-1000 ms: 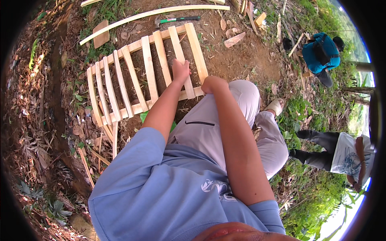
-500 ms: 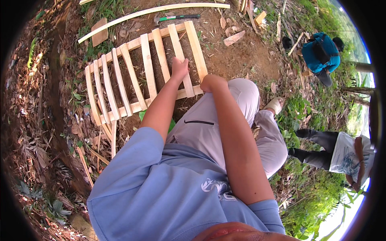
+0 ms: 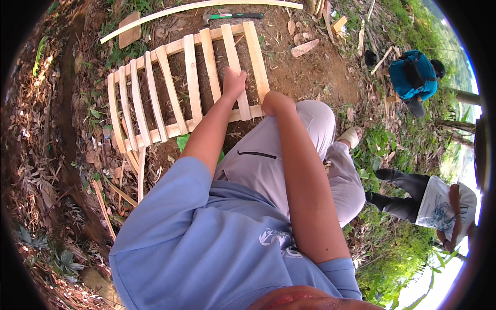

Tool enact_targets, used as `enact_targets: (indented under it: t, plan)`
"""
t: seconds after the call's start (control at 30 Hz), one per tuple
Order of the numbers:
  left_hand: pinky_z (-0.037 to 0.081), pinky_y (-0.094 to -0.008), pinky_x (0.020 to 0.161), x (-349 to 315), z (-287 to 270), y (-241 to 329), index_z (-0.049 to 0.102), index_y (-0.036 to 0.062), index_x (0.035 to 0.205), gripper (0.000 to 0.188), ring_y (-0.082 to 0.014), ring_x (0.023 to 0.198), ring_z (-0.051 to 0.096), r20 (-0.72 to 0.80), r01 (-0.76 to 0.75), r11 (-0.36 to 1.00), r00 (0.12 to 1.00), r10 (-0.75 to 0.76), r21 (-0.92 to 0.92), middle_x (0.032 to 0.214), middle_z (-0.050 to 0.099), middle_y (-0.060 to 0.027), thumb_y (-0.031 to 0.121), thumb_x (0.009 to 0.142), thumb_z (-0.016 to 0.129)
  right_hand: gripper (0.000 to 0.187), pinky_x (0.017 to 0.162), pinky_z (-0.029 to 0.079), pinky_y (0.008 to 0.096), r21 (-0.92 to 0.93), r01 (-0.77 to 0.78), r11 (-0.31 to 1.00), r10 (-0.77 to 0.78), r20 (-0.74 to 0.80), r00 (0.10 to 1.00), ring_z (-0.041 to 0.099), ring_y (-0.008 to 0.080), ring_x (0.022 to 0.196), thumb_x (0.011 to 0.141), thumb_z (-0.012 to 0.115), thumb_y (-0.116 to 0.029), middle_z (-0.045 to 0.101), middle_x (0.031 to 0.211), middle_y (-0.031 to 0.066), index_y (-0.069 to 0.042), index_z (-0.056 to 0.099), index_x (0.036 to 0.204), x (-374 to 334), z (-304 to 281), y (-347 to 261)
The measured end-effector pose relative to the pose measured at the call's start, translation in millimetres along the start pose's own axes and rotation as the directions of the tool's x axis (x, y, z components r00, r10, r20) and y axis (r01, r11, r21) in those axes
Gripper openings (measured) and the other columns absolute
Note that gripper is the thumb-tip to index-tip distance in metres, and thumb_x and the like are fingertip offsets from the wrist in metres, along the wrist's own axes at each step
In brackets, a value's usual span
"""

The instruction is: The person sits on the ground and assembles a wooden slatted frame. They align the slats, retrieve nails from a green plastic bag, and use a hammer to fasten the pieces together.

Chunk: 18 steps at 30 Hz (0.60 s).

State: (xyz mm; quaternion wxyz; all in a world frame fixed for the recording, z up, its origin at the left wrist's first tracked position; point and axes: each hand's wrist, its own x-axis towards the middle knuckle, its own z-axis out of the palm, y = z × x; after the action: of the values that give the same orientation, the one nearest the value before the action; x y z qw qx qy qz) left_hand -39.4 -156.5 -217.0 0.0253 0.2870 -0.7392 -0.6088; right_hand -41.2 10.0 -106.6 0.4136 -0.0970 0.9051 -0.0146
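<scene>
The head view shows a person's two bare hands at the right-hand end of a pale, unpainted wooden frame of slats across two rails (image 3: 192,77), which sits ahead of the bent leg in light grey trousers (image 3: 279,139). The left hand (image 3: 235,83) looks closed around the slat next to the frame's right-hand end slat. The right hand (image 3: 276,103) is at the frame's near right corner, knuckles bent; whether it grips the wood or only presses on it cannot be told.

The step in hand seems to be steadying or positioning the frame by that end. Any shift of it from here would call for both hands acting together, with the far left end, which neither hand supports, allowed for. A claw hammer with a green and black handle (image 3: 235,16) lies just beyond the frame's far rail, apart from both hands, and a long, thin, curved strip of pale wood (image 3: 155,17) lies beyond that rail too.

The fingers of both hands are mostly out of sight, and the right wrist and knee crowd the frame's near corner. Whether the frame rests flat on the soil or is raised at one end is unclear. A bright green object (image 3: 182,141) under the near rail is partly covered by the left forearm, so its kind cannot be made out.
</scene>
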Motion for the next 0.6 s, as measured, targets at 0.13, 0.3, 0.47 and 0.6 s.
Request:
enact_targets:
  t: [0.13,0.3,0.47,0.6]
  plan:
    - [0.056,-0.0394,0.051,-2.4,-1.6,-1.8,0.043,-0.0076,0.114,0.041,-0.0251,0.055,0.07,-0.014,-0.008,1.0,1.0,0.008,0.023,0.086,0.069,-0.0201,0.02,0.102,0.07,0.039,0.102,0.059,0.0462,-0.005,-0.021,1.0,0.021,-0.014,1.0,0.073,0.0341,0.125,0.095,0.06,-0.015,0.076,0.135,0.0141,-0.011,0.079,0.129,-2.0,1.6,-3.3]
    - [0.056,-0.0398,0.051,1.6,-0.3,-7.6,0.044,-0.0077,0.114,0.042,-0.0258,0.055,0.07,-0.027,-0.024,0.999,0.999,0.025,0.027,0.084,0.069,-0.0208,0.022,0.101,0.071,0.037,0.101,0.059,0.0465,-0.004,-0.012,1.0,0.011,-0.038,0.999,0.074,0.0343,0.124,0.095,0.061,-0.017,0.077,0.133,0.0142,-0.011,0.08,0.126,-4.8,-0.3,-5.0]
    - [0.059,-0.0472,0.067,0.6,-0.3,-9.1,0.047,-0.0072,0.113,0.045,-0.0362,0.074,0.074,-0.044,-0.043,0.989,0.998,0.05,0.143,0.091,0.07,-0.025,0.028,0.1,0.072,0.036,0.1,0.06,0.0461,0.003,-0.013,1.0,0.013,-0.038,0.999,0.075,0.034,0.122,0.095,0.061,-0.018,0.078,0.131,0.014,-0.011,0.081,0.125,-6.7,-0.6,-5.8]
    - [0.057,-0.0536,0.087,5.2,0.8,-16.4,0.05,-0.006,0.113,0.048,-0.0465,0.096,0.072,-0.094,-0.064,0.954,0.991,0.095,0.294,0.101,0.071,-0.0297,0.034,0.098,0.072,0.036,0.099,0.06,0.0455,0.004,-0.015,1.0,0.015,-0.033,0.999,0.075,0.0338,0.121,0.095,0.061,-0.02,0.078,0.131,0.0142,-0.011,0.081,0.125,-10.1,-3.2,-10.0]
